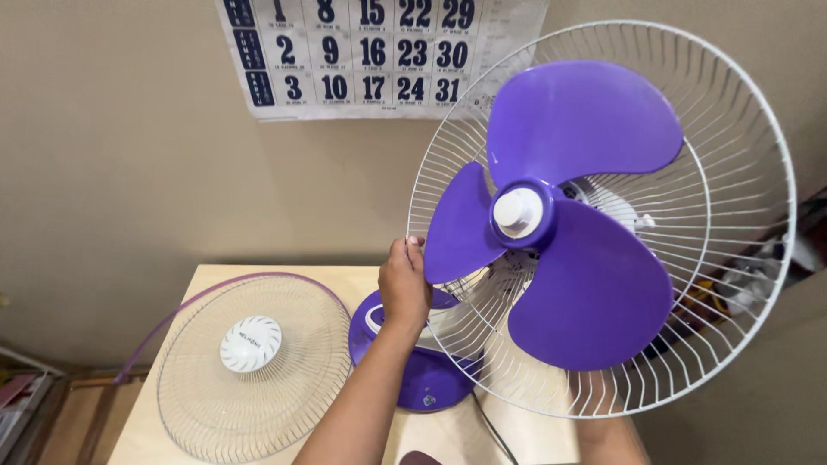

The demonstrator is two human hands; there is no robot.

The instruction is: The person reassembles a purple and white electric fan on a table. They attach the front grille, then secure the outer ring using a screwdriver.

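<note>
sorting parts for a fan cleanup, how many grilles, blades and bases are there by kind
wire grilles: 2, the rear grille held at its rim by the left hand, and the front grille lying on the table
purple blades: 3
purple base: 1
total: 6

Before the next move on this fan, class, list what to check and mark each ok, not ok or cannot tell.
1. Front guard off and lying flat on the table: ok.
2. Left hand has a grip on the rear guard rim: ok.
3. Right hand steadying the fan: cannot tell, hidden behind the guard.
4. White cap on the blades tight: cannot tell.
5. Purple base fully on the table: ok.
6. Cord unplugged: cannot tell.
</note>
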